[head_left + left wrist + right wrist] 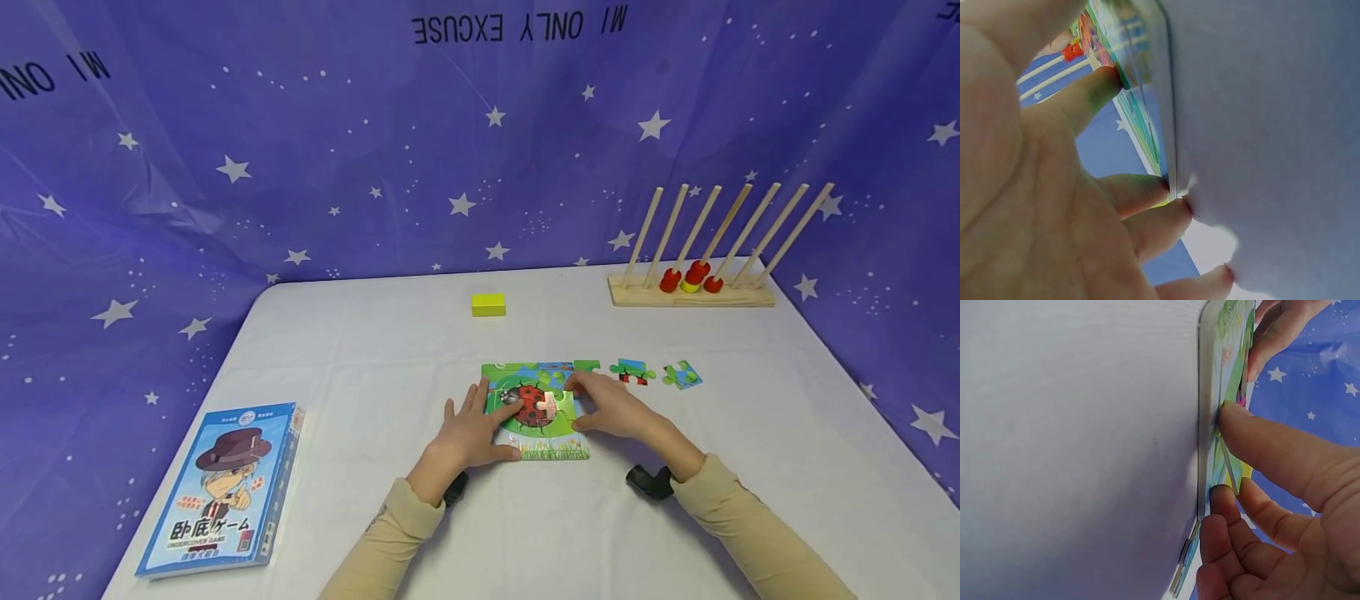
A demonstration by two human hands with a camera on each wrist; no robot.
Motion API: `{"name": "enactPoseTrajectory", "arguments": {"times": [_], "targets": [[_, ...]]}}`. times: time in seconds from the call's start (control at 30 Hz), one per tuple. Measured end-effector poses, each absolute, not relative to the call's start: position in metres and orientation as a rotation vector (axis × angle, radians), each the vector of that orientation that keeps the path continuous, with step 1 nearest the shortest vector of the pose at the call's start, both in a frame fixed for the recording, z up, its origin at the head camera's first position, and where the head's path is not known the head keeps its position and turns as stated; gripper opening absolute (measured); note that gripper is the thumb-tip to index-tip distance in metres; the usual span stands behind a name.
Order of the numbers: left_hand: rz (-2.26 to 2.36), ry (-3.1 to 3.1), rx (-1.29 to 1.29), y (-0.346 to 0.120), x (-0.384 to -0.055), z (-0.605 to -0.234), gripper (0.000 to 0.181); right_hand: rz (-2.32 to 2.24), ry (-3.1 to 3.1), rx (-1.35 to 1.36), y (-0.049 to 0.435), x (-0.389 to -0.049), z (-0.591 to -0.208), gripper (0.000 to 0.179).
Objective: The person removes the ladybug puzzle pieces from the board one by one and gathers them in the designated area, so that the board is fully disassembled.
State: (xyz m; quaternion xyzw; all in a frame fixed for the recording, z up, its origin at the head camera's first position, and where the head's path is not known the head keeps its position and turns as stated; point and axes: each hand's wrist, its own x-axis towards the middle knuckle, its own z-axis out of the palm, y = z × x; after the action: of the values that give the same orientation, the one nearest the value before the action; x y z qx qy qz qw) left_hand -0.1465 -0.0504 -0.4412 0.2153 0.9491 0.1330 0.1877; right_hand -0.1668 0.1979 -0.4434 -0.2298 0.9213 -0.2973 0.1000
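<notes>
fingers spread apart, the left hand (467, 432) rests on the ladybug puzzle (536, 415) in the middle of the surface (375, 358) while the right hand (618, 407) pinches a piece (567, 407) at the puzzle's right edge, best kept level (never forced in askew) and pressed evenly.

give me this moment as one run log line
left grip: spread on ladybug puzzle | right grip: touching its right edge | loose pieces: right of puzzle | yellow block: beyond puzzle
</notes>
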Motion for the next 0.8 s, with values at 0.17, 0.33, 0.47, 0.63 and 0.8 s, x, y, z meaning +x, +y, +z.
{"name": "enactPoseTrajectory", "arguments": {"times": [0.17,0.33,0.47,0.63,0.8], "targets": [[0.383,2.673,0.606,-0.0501,-0.1464,-0.4404,0.073,-0.919,2.671,-0.638,0.1967,-0.1682,-0.4428,0.047],[0.385,2.674,0.600,-0.0494,-0.1462,-0.4388,0.072,-0.975,2.617,-0.623,0.1955,-0.1683,-0.4421,0.049],[0.375,2.675,0.578,-0.0482,-0.1458,-0.4395,0.065,-0.993,2.606,-0.625,0.1942,-0.1687,-0.4426,0.046],[0.340,2.692,0.565,-0.0460,-0.1448,-0.4407,0.057,-1.001,2.617,-0.608,0.1919,-0.1696,-0.4428,0.044],[0.319,2.704,0.572,-0.0445,-0.1448,-0.4410,0.057,-0.998,2.615,-0.593,0.1893,-0.1688,-0.4433,0.045]]}}
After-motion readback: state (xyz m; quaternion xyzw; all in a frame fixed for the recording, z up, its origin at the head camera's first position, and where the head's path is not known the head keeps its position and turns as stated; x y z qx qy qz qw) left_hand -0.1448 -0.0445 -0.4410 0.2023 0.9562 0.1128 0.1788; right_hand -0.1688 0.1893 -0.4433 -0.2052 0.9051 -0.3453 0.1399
